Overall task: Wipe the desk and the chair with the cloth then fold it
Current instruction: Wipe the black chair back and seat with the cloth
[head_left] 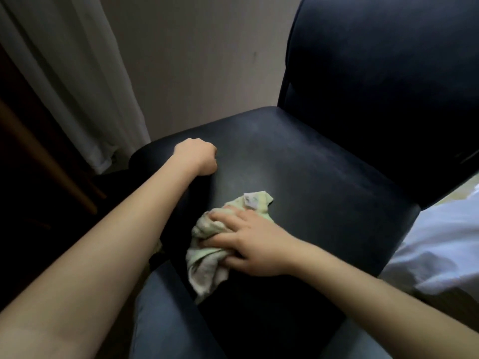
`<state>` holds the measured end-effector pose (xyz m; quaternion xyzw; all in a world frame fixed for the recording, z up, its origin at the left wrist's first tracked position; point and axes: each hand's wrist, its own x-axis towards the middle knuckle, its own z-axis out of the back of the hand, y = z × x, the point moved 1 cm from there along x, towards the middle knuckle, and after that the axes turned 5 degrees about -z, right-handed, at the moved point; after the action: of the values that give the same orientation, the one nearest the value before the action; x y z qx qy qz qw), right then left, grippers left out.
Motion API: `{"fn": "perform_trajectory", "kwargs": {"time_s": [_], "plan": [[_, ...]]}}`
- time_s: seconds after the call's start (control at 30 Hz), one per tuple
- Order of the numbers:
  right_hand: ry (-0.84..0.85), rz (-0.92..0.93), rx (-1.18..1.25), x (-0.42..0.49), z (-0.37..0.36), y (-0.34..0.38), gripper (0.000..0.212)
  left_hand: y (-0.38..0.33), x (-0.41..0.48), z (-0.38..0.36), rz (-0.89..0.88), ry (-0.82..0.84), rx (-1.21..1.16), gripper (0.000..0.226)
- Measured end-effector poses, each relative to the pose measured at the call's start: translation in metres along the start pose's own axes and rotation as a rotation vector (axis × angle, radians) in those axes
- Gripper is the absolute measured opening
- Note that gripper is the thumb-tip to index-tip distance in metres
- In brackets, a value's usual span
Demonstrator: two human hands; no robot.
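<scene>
From the head view, the cloth [204, 265] lies bunched on the front part of the dark chair [311, 172] seat, with one corner hanging over the front edge near the person's leg [160, 320]. The right hand [248, 242] lies on top of it, its fingers curled into the folds and gripping the bunch against the padding. The left hand [197, 159] is curled in a fist and propped on the seat's left side, well apart from the cloth. Its fingers are tucked out of sight, so it probably holds nothing, though that is not certain.

The cloth looks light, soft and limp. It crumples wherever it is squeezed and will not hold a shape, so a grip on the gathered middle suits wiping. Folding would call for spreading it flat and taking it by two corners. The seat looks smooth and a little cushioned, so the cloth should slide easily under light pressure.

A pale curtain [64, 73] hangs to the left and white fabric [427, 242] lies to the right. No surface for the desk step is in view.
</scene>
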<state>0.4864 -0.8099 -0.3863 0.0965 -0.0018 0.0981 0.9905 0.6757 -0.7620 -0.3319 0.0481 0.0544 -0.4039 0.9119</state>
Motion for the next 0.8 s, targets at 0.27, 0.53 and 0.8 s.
{"fn": "perform_trajectory", "kwargs": {"time_s": [0.27, 0.53, 0.8], "plan": [[-0.197, -1.001, -0.013, -0.057, 0.043, -0.203, 0.056, 0.014, 0.019, -0.01, 0.008, -0.113, -0.001, 0.037], [-0.229, -0.971, -0.001, -0.103, 0.026, -0.121, 0.047, -0.005, 0.047, -0.009, 0.079, -0.053, 0.007, 0.037], [-0.131, -0.956, 0.056, -0.067, 0.047, -0.203, 0.051, -0.043, 0.075, 0.003, 0.007, 0.168, 0.275, 0.032]]}}
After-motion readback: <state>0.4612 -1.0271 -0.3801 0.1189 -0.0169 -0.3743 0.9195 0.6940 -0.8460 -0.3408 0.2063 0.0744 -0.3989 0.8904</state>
